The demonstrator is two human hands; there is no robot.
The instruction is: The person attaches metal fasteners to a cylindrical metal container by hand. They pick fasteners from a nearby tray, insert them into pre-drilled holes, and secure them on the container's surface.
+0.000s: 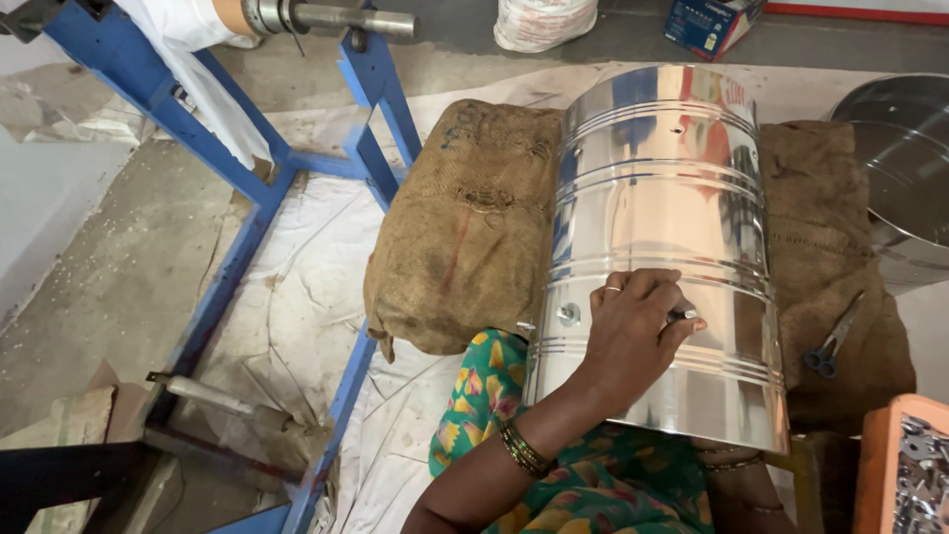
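Observation:
A shiny steel drum [657,178] lies on its side on a brown burlap sack [465,227], its open end towards me over my lap. My left hand [633,331] rests on the drum's curved wall and pinches a small dark tool [682,314] with a pale tip against the metal. A round metal fastener [568,314] sits in the wall just left of that hand. My right forearm, with bangles [736,463], goes in under the drum's rim. The right hand itself is hidden.
A blue metal frame [247,198] stands to the left with a steel roller [336,18] on top. Blue-handled pliers [830,341] lie on the burlap at right. An orange tray [875,465] of small metal parts is at the lower right. Another steel vessel [900,158] is at the upper right.

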